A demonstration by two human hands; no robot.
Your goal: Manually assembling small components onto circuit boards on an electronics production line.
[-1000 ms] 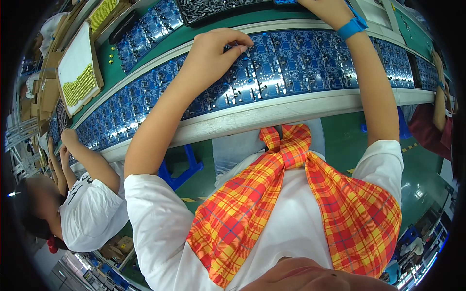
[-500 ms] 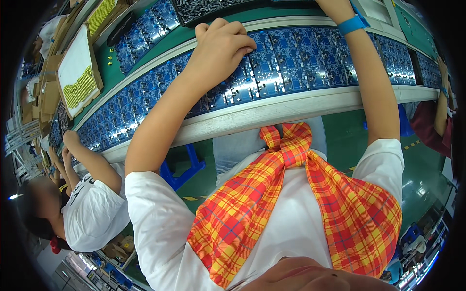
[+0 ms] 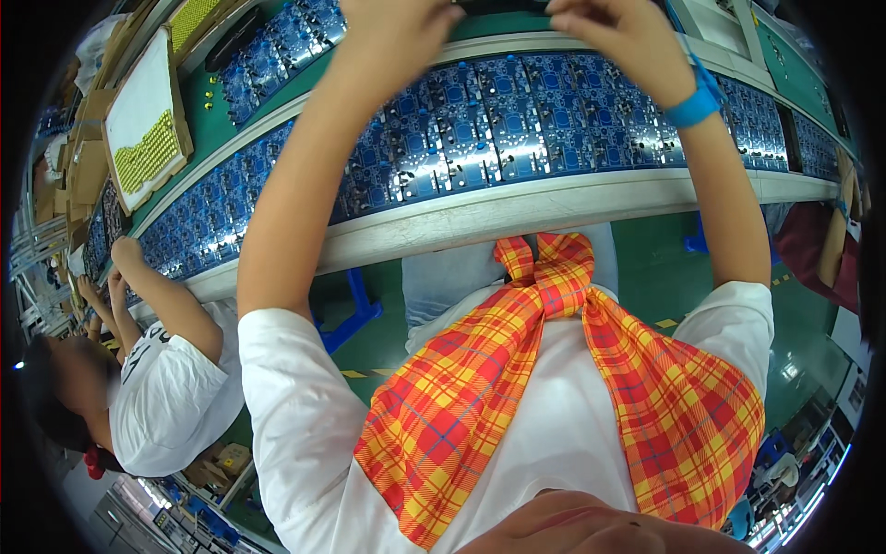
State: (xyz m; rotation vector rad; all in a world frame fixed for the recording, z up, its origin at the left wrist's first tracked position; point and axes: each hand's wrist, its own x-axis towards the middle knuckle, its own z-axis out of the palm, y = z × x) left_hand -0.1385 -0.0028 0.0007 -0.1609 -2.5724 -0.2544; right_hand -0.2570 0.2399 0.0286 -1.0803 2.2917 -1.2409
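Observation:
Both of my hands are raised to the upper edge of the picture, beyond a row of blue circuit boards [image 3: 517, 120] that lie side by side along a rail-edged line. My left hand [image 3: 399, 35] is smeared by motion and partly cut off, so its fingers are unclear. My right hand [image 3: 632, 42], with a blue wrist strap [image 3: 694, 106], has its fingers bent and drawn together; whatever they hold is hidden. Between the hands, the edge of a black tray [image 3: 503, 6] shows, its contents mostly out of view.
More blue boards [image 3: 277, 60] lie on the green bench to the left. A cardboard tray [image 3: 143, 138] holds several rows of small yellow parts. A co-worker in a white shirt [image 3: 175, 397] sits at left; another person's arm [image 3: 835, 231] is at right. A metal rail [image 3: 517, 198] runs before me.
My left hand has lifted off the boards and moved up toward the black tray. My right hand has come lower and left into view. The boards beneath have shifted slightly along the line.

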